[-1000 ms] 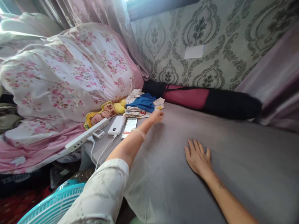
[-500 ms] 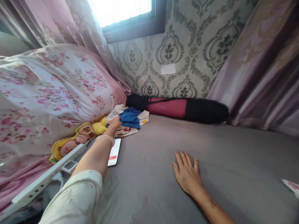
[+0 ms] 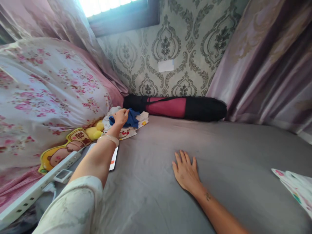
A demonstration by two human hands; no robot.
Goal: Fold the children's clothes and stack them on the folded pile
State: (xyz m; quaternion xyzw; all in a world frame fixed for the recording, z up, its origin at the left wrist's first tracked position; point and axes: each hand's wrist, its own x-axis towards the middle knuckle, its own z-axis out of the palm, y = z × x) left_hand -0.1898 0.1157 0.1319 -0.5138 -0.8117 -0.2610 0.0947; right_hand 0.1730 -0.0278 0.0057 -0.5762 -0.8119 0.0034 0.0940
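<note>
Damask-patterned wallpaper (image 3: 170,42) beside a bright window (image 3: 104,7) and mauve curtains (image 3: 263,65).

Left arm reaches forward, its hand (image 3: 121,117) curled; right hand (image 3: 185,171) lies palm-down, fingers spread.

Printed characters on the cartoon cushion, too blurred to read

The yellow cartoon cushion (image 3: 58,155) bears dark, Chinese-style characters on its brown-edged panel (image 3: 80,136); they cannot be read surely. On the phone (image 3: 113,160), the visible strip of screen shows no readable text.

The head view looks forward and down over the grey bed (image 3: 151,182) toward the patterned wall (image 3: 136,48).
</note>
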